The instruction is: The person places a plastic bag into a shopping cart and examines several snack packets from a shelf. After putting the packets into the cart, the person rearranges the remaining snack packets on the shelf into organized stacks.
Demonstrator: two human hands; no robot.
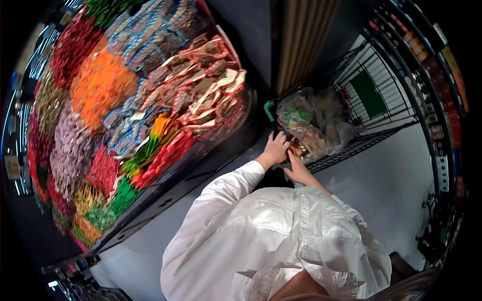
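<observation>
Candy display (pixel 125 105) fills left half of frame: heaped wrapped sweets in red, orange, purple, green, blue. Black wire cart (pixel 371 95) upper right, on pale floor (pixel 396 175). White shirt (pixel 271 236) lower centre. Clear bags of goods (pixel 314 120) sit in cart, centre right. Left hand (pixel 276 148) rests on cart's near edge at the bags, fingers curled down, looks like gripping the rim. Right hand (pixel 299 170) just below the bags, touching the lowest one; fingers mostly hidden, can't tell if closed.
</observation>
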